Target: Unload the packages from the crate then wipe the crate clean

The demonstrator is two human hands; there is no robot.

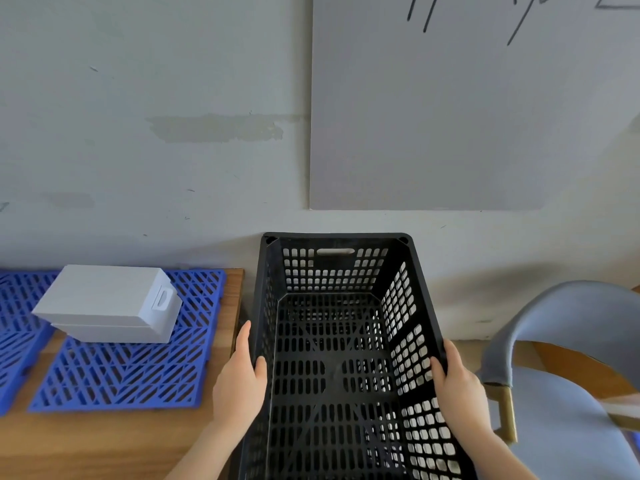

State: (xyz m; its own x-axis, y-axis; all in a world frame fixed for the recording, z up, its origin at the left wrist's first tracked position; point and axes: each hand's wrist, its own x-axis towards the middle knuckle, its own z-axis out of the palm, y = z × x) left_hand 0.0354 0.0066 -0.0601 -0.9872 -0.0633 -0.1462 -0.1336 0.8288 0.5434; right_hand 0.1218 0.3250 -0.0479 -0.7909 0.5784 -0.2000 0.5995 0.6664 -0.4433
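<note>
- Black perforated plastic crate [332, 341] fills the lower centre of the frame, against the wall. It holds nothing, so I judge the unloading done and the wiping due.
- Blue plastic grid mat [131, 372] lies at the lower left on a wooden table [86, 445], well clear of the crate.
- 2 white rectangular packages [110, 303] sit stacked on that mat.
- Left hand [239, 379] grasps the crate's left rim, thumb hooked inside.
- Right hand [457, 382] grasps the right rim the same way.
- Keep both grips level while setting the crate down, then free 1 hand for a cloth. None is in view.
</note>
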